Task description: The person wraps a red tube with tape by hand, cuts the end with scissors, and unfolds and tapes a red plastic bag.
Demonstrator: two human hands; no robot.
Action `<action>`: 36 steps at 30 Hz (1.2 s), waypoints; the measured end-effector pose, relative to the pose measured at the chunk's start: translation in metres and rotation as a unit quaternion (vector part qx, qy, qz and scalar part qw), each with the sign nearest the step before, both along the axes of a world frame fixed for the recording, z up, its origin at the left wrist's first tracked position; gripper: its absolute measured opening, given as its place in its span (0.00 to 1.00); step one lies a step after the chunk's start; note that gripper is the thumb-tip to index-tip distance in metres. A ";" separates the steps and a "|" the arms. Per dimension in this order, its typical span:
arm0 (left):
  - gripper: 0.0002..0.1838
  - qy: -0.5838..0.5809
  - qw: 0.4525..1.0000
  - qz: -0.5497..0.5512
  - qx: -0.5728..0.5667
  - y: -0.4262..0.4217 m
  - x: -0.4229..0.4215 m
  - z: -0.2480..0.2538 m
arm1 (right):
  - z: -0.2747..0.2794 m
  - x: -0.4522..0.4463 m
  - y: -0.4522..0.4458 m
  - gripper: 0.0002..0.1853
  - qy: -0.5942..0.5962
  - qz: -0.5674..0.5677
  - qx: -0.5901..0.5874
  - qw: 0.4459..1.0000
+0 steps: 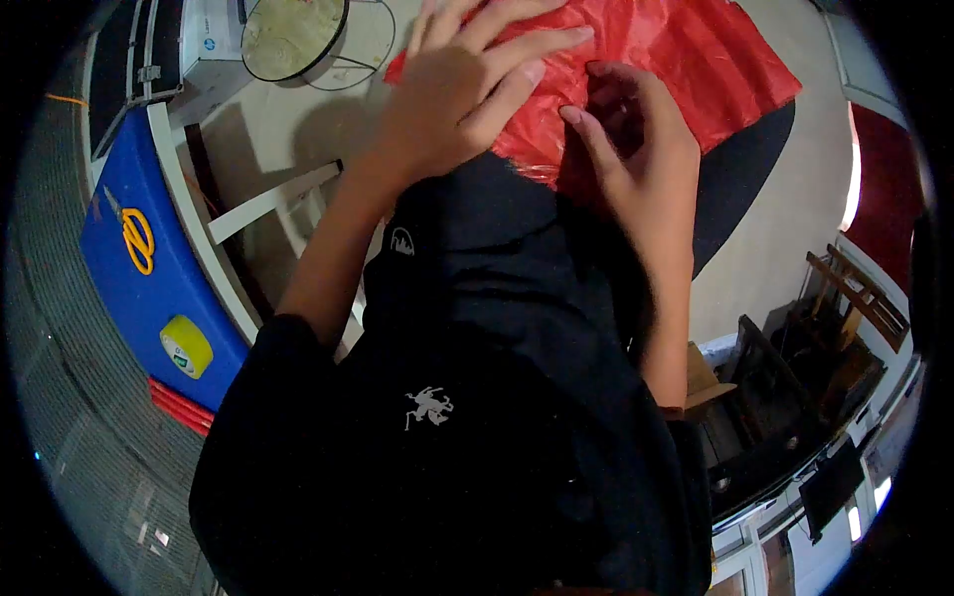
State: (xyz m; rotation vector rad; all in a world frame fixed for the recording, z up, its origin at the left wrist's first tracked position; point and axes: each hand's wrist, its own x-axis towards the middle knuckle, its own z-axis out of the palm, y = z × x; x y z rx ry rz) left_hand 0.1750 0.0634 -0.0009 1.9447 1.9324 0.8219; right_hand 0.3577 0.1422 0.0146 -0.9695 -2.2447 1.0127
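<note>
A crinkled, thin red plastic sheet [735, 65], possibly a bag, lies across my dark-clothed lap at the top of the head view. My left hand [447, 99] rests on its left part with the fingers stretched out and spread. On the nearer edge of the sheet, my right hand [651, 144] is curled, thumb and forefinger closing around a fold of the plastic. Its other fingers are partly in shadow. The top of the sheet runs out of view.
On my left, a blue-topped table [164, 268] holds yellow-handled scissors [137, 238], a yellow tape roll [187, 347] and red sticks [179, 405]. A round stool [295, 38] stands ahead by a white box [214, 45]. Dark wooden furniture [765, 397] and a cardboard box [706, 377] are at right.
</note>
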 end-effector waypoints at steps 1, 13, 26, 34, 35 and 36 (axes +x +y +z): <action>0.25 0.000 1.000 -0.001 -0.001 0.003 -0.005 0.010 | -0.003 -0.001 0.002 0.14 0.000 -0.001 -0.001 1.000; 0.11 0.025 1.000 -0.011 -0.008 0.049 0.000 0.013 | -0.010 0.000 0.013 0.12 0.027 0.038 -0.082 0.996; 0.09 -0.015 0.998 0.012 0.054 0.055 -0.005 0.001 | -0.010 0.005 -0.002 0.12 0.046 0.048 0.135 0.989; 0.09 -0.031 0.993 0.035 0.108 0.054 0.001 -0.010 | -0.014 0.010 0.001 0.14 0.070 0.075 0.208 0.973; 0.09 -0.029 0.993 0.036 0.108 0.054 0.001 -0.011 | -0.013 0.012 0.004 0.13 0.047 0.112 0.251 0.960; 0.09 -0.027 0.993 0.038 0.108 0.055 0.000 -0.012 | -0.011 0.013 0.006 0.13 0.026 0.149 0.295 0.944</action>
